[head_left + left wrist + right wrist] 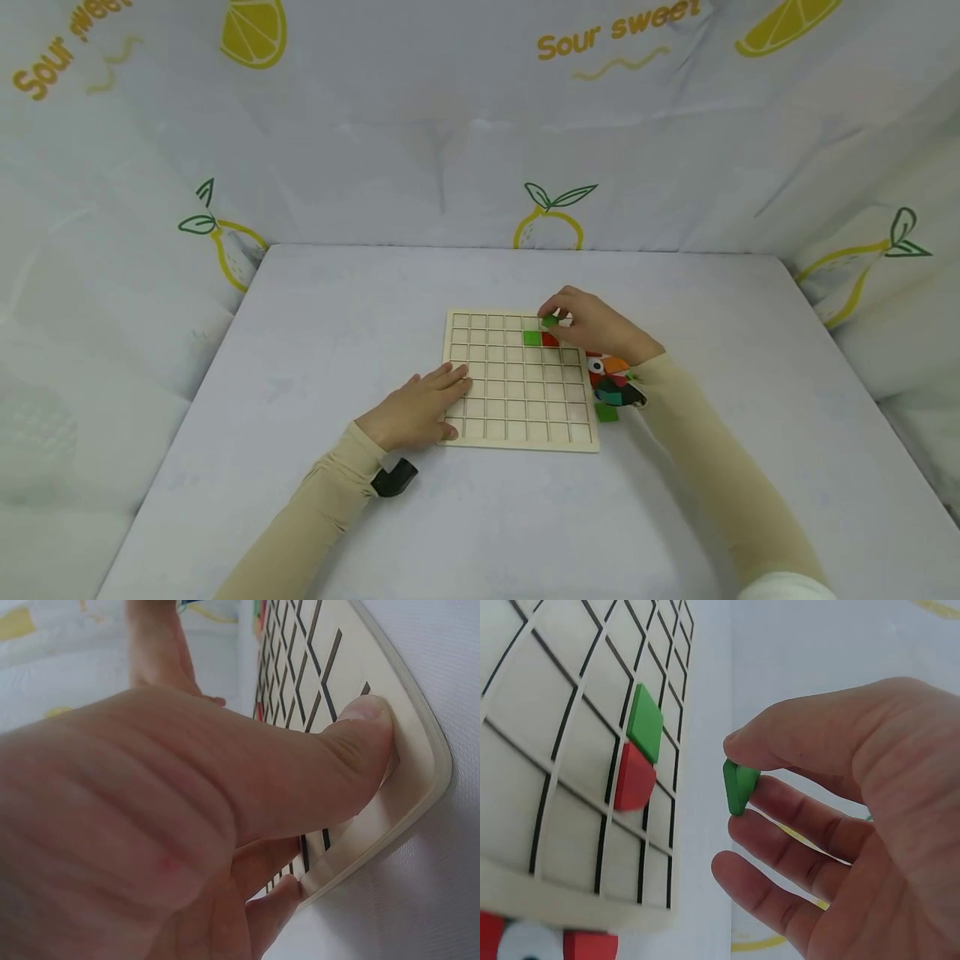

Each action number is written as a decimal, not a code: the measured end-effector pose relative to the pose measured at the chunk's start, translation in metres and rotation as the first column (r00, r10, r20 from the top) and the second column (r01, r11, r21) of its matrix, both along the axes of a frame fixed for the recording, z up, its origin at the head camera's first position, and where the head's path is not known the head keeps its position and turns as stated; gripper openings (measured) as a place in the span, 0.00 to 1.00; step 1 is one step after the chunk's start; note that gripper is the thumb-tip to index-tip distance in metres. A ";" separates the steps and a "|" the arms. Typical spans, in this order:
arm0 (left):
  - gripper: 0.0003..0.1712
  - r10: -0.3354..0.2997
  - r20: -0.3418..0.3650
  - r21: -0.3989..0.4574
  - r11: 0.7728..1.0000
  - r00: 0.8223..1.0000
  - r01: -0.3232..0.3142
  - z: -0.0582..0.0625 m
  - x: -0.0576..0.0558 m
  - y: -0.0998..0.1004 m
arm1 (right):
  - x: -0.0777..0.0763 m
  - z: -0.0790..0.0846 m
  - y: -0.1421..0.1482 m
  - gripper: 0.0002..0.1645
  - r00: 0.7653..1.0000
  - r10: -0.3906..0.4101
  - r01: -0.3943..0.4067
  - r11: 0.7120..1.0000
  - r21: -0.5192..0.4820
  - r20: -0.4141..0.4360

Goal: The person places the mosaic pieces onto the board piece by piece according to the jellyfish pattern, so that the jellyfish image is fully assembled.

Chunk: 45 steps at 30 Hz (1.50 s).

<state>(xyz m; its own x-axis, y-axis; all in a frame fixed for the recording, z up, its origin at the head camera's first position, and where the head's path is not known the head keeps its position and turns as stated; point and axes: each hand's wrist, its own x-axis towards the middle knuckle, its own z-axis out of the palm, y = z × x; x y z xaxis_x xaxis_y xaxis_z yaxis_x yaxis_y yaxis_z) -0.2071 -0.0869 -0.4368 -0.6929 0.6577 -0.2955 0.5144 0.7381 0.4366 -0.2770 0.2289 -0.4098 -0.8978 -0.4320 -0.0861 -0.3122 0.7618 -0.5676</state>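
The smooth beige right sleeve [720, 450] has white fabric [783, 586] at its body end and, well to its left, a matching wrinkled left sleeve [330, 492] and a black wrist piece [395, 478].

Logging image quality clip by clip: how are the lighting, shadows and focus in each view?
Head view: even, diffuse light, a soft shadow beside the right sleeve on the white tabletop; left wrist view: the left hand looms large and slightly soft, the grid board steeply foreshortened; right wrist view: the green tile in the right hand reads clearly, while the pale backdrop looks soft.
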 end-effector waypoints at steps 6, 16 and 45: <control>0.44 0.000 0.002 -0.010 1.000 1.000 0.000 0.000 0.000 0.000 | -0.005 -0.005 -0.018 0.18 0.999 0.047 -0.047 0.999 -0.006 -0.002; 0.44 0.000 0.000 -0.021 1.000 1.000 0.000 0.000 -0.001 0.000 | -0.010 -0.013 -0.041 0.16 0.998 0.056 -0.056 0.996 0.066 0.012; 0.43 -0.003 -0.005 -0.017 1.000 1.000 0.003 -0.003 -0.001 -0.001 | -0.013 -0.027 -0.051 0.15 0.990 0.140 -0.134 0.981 0.141 -0.030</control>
<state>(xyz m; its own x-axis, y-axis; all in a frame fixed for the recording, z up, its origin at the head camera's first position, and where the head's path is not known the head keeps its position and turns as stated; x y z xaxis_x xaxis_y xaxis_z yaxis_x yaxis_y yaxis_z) -0.2085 -0.0881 -0.4396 -0.6926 0.6545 -0.3032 0.5185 0.7440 0.4214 -0.2896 0.1784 -0.4365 -0.8349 -0.5375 -0.1185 -0.4392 0.7804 -0.4451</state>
